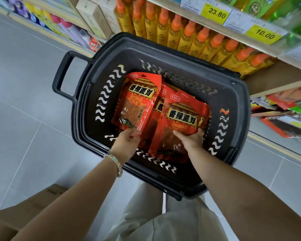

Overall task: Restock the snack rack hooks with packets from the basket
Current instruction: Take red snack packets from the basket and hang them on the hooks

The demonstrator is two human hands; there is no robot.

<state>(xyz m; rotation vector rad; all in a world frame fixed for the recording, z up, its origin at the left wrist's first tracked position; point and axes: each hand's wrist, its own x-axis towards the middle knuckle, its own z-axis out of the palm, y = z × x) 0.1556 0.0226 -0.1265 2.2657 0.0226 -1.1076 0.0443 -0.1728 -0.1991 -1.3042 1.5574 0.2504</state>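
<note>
A black plastic basket point(87, 105) stands on the floor below me with several red snack packets inside. My left hand point(127, 138) grips the bottom edge of one red packet point(137, 100) on the left of the pile. My right hand point(189, 138) holds the lower edge of another red packet point(182, 112) lying on top at the right. More red packets lie underneath, partly hidden. The snack rack point(283, 110) shows at the right edge, with red packets hanging on its hooks.
Shelves with orange-capped yellow bottles point(198, 37) and yellow price tags point(262, 34) rise just behind the basket. A brown cardboard box point(42, 200) sits on the grey tiled floor at lower left. The basket's handle point(63, 73) sticks out to the left.
</note>
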